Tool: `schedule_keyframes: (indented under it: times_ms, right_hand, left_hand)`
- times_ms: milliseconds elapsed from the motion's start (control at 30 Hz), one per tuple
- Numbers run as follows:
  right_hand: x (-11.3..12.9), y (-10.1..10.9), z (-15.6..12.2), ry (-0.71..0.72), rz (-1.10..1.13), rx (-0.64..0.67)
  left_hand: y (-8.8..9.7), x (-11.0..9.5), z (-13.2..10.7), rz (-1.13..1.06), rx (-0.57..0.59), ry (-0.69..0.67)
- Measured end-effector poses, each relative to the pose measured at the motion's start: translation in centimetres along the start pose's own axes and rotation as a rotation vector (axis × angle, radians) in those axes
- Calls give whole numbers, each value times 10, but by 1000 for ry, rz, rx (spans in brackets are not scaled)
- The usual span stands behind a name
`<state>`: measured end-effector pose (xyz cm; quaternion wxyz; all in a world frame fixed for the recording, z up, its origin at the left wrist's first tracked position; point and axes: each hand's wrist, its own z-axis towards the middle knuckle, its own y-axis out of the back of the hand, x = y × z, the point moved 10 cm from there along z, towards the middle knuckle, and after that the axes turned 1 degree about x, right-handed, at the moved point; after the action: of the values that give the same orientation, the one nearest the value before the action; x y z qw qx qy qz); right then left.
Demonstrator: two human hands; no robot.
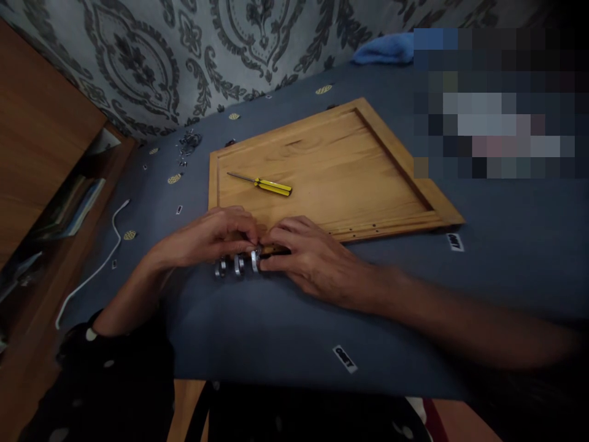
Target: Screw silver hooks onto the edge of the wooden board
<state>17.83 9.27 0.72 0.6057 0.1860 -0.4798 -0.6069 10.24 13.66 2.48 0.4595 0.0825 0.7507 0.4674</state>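
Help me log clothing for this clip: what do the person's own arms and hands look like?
The left hand and right hand are ungloved, with no watch or bracelet visible. The left arm wears a loose black sleeve with whitish spots, ending on the forearm. The right forearm is bare; its sleeve is lost in shadow.

The panel [313,166] lies on the bench [257,344]; upon it, toward its left end, the screwdriver [272,186]; at its near-left corner, fittings [238,264]; left of it, the cable [99,267]; behind it, the cloth [384,50].
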Motion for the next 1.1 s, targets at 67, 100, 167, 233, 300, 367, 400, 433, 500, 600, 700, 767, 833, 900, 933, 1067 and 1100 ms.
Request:
schedule_keyframes:
  times_ms: [67, 100, 167, 233, 300, 367, 400, 433, 500, 600, 700, 767, 833, 900, 933, 1067, 1100]
  right_hand:
    - [0, 0, 0, 0, -3, -8]
    - [0, 1, 0, -1, 0, -13]
    - [0, 1, 0, 0, 9, -19]
    - [0, 1, 0, 0, 14, -13]
    - [0, 0, 0, -2, 14, -2]
    - [0, 0, 0, -8, 12, 5]
    - [0, 0, 0, -10, 10, 4]
    - [0, 0, 1, -10, 10, 1]
    - [0, 1, 0, -6, 11, -10]
    - [0, 0, 0, -3, 16, -11]
    - [0, 0, 0, -2, 16, -8]
    - [1, 1, -1, -2, 17, -11]
    - [0, 1, 0, -8, 19, -7]
    - [0, 0, 0, -12, 15, -3]
    - [0, 0, 0, -13, 12, -3]
    - [-1, 0, -1, -14, 2, -8]
    - [-1, 0, -1, -12, 2, -8]
  left_hand:
    - [0, 1, 1, -12, 4, 1]
    - [0, 1, 1, -21, 2, 1]
    - [0, 3, 1, -50, -3, 4]
    - [-1, 5, 2, -78, 5, 14]
    - [-2, 6, 2, -89, 15, 17]
    - [-2, 6, 3, -89, 22, 5]
    - [-2, 5, 3, -92, 22, -2]
    - [-2, 5, 3, -99, 21, -9]
    - [-2, 5, 3, -118, 18, -16]
    - [-3, 7, 3, -137, 19, -14]
    - [-5, 9, 3, -144, 33, 10]
    - [-5, 10, 3, -156, 36, 15]
    - [-5, 9, 3, -171, 39, 9]
    - [-6, 8, 3, -183, 47, 6]
    - [-6, 8, 3, -188, 49, 6]
    - [-6, 11, 3, -213, 47, 25]
    - [-7, 13, 3, -219, 52, 39]
